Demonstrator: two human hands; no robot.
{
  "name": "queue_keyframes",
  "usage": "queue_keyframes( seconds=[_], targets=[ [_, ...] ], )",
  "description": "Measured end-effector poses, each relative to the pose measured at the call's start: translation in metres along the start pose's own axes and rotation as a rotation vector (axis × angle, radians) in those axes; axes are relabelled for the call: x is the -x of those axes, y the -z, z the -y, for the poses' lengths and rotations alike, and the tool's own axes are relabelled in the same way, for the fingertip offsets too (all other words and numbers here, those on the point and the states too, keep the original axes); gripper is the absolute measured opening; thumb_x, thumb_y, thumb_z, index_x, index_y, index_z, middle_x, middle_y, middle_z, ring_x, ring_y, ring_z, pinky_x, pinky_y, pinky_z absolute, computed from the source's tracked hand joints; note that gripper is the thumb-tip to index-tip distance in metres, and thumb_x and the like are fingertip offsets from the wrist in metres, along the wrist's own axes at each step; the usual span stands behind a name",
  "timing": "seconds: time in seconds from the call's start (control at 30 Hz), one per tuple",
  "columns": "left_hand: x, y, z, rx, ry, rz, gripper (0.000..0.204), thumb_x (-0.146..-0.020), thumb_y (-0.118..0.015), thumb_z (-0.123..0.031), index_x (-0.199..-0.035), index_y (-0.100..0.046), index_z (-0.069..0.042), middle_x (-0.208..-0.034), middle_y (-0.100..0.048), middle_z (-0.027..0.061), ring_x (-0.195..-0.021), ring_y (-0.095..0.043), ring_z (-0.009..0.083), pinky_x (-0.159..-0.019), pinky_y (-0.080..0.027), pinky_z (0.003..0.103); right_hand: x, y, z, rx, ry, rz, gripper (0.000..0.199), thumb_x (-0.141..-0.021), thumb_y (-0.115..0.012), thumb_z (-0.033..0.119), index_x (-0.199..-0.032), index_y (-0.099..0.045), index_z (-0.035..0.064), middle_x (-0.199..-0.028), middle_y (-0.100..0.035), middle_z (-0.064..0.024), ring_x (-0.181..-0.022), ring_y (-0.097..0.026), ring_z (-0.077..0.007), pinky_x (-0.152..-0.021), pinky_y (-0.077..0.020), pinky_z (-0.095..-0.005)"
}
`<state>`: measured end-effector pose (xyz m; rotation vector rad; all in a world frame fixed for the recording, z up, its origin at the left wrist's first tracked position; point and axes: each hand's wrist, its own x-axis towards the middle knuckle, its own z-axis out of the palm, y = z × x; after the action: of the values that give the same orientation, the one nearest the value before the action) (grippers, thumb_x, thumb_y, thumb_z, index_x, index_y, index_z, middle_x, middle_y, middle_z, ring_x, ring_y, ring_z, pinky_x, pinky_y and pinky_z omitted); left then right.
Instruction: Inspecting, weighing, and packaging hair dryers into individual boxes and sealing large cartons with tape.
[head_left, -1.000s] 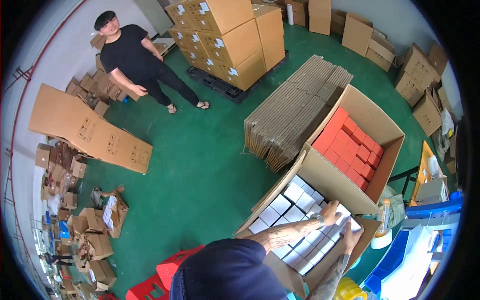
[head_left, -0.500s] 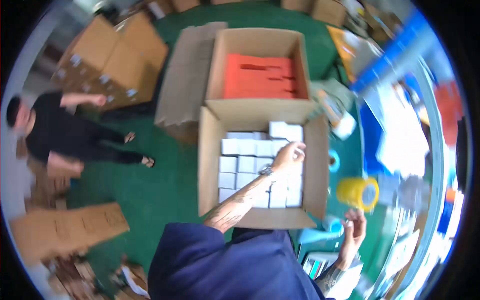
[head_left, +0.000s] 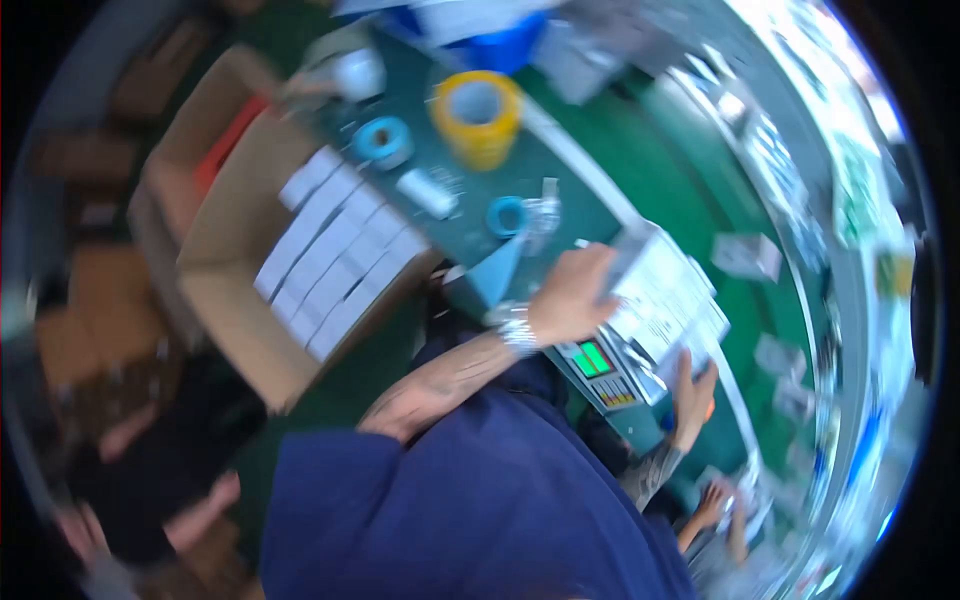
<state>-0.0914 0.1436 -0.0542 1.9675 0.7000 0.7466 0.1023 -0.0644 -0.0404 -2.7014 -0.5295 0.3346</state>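
My left hand [head_left: 572,298], with a metal band at its wrist, is at the left edge of a flat white printed stack [head_left: 662,310]. That stack lies on a digital scale [head_left: 607,380] with a lit green display. Motion smears the left fingers, so their grip does not show. Against the near right edge of the stack, my right hand [head_left: 692,398] has its fingers apart. To the left, a cardboard carton [head_left: 228,300] holds rows of small white boxes [head_left: 345,250].
A yellow tape roll [head_left: 478,118], a blue tape roll [head_left: 382,142] and a smaller blue roll [head_left: 507,215] are on the green table [head_left: 570,180]. Another person's hands [head_left: 718,508] are at the lower right. A person in black [head_left: 130,480] is at the lower left.
The view has turned right, putting the carton at the left. My left hand has gone from above the white boxes to the printed stack; my right hand is now at that stack too.
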Motion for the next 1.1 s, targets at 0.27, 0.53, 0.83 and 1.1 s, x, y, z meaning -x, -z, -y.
queue_keyframes(
  seconds=[0.27, 0.53, 0.83, 1.1],
  targets=[
    [0.007, -0.104, 0.004, -0.211, 0.265, 0.009, 0.048, -0.078, -0.060, -0.029, -0.113, -0.045, 0.001, -0.108, -0.050, 0.0185, -0.093, -0.049, 0.0341, -0.081, -0.044, 0.047, -0.029, -0.020, 0.008, -0.238, -0.155, 0.283, 0.069, -0.089, -0.063, 0.043, -0.124, -0.044, -0.0127, -0.104, -0.060, -0.0228, -0.082, -0.062, -0.0244, -0.070, -0.0517, -0.0317],
    [0.008, 0.016, -0.070, -0.029, 0.071, -0.501, 0.042, -0.082, -0.056, -0.032, -0.106, -0.044, -0.001, -0.108, -0.047, 0.0193, -0.093, -0.044, 0.0316, -0.079, -0.041, 0.046, -0.035, -0.017, 0.144, -0.632, 0.253, 0.101, 0.056, -0.092, -0.052, 0.053, -0.093, -0.061, -0.0028, -0.083, -0.061, -0.0130, -0.066, -0.052, -0.0187, -0.059, -0.0451, -0.0297],
    [0.086, 0.227, -0.066, -0.396, -0.192, -1.157, 0.070, -0.085, -0.040, -0.057, -0.122, -0.050, 0.002, -0.103, -0.050, 0.0177, -0.098, -0.050, 0.0364, -0.086, -0.040, 0.052, 0.013, -0.045, 0.241, -1.321, 0.639, 1.337, 0.073, -0.092, -0.032, 0.068, -0.125, -0.056, 0.0065, -0.106, -0.065, -0.0142, -0.106, -0.059, -0.0326, -0.092, -0.0448, -0.0482],
    [0.169, 0.322, 0.019, -0.590, 0.017, -1.074, 0.068, -0.080, -0.048, -0.050, -0.124, -0.058, 0.001, -0.120, -0.047, 0.0214, -0.111, -0.045, 0.0396, -0.096, -0.035, 0.054, 0.180, -0.186, 0.435, -1.137, 0.000, 1.451, 0.082, -0.086, -0.057, 0.058, -0.142, -0.034, 0.0031, -0.136, -0.039, -0.0262, -0.122, -0.045, -0.0371, -0.091, -0.0466, -0.0538]
  ],
)
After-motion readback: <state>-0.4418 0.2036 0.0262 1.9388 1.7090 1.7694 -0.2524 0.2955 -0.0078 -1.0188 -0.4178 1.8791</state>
